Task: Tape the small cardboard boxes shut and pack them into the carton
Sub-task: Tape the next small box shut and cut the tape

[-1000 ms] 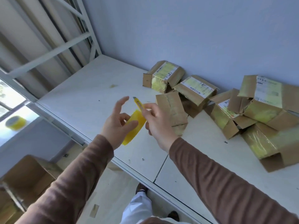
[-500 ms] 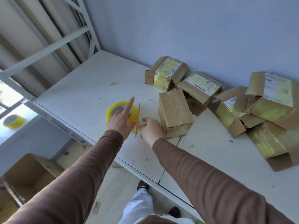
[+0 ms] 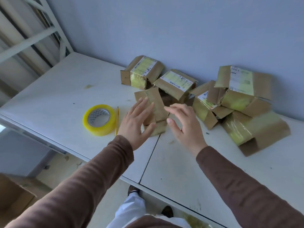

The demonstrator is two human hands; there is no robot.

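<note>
A small taped cardboard box lies on the white table in front of me. My left hand is spread over its left side, fingers straight. Over the box's right side hovers my right hand, fingers loosely extended and holding nothing. A roll of yellow tape lies flat to the left of my left hand, with a thin yellow cutter beside it. Several other small boxes are piled against the wall to the right.
An open brown carton stands on the floor at the lower left, below the table edge. A white metal frame rises at the table's far left corner. A larger taped box lies at the right.
Tape roll and cutter were set down on the table. Both hands let go and moved right to the nearest small box.
</note>
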